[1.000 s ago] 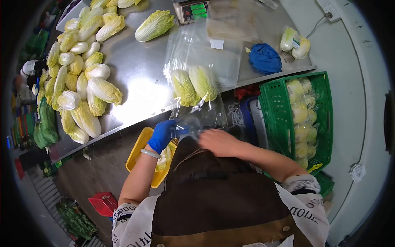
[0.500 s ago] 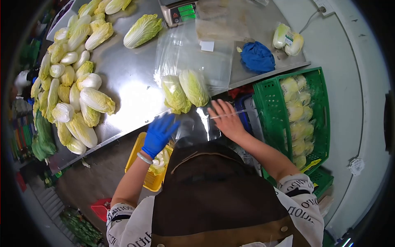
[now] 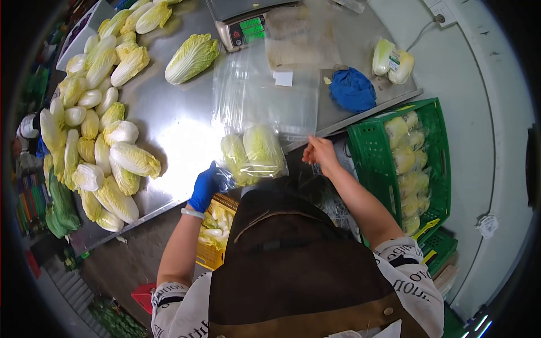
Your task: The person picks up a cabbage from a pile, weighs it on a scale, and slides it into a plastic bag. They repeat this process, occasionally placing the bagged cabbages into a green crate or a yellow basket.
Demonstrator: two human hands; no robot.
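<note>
Two pale green cabbages (image 3: 262,151) lie side by side at the table's front edge, with clear plastic film over them. At their lower left, my left hand (image 3: 206,185), in a blue glove, is closed on a bunched edge of the film. My right hand (image 3: 322,153), bare, is off to their right, its fingers curled together. Whatever it may hold is too small to make out. Beyond the cabbages, flat clear plastic sheets (image 3: 242,101) lie on the metal table (image 3: 160,96).
Many loose cabbages (image 3: 133,159) are heaped at left. A scale (image 3: 242,28), blue cloth (image 3: 352,90) and wrapped cabbage pair (image 3: 393,61) are further back. A green crate (image 3: 369,152) of wrapped cabbages stands at right, a yellow basket (image 3: 209,256) below the table.
Film now covers the two cabbages down to their lower ends. My left hand has moved left and down and closed on the film. My right hand has shifted slightly right, its fingers now curled.
</note>
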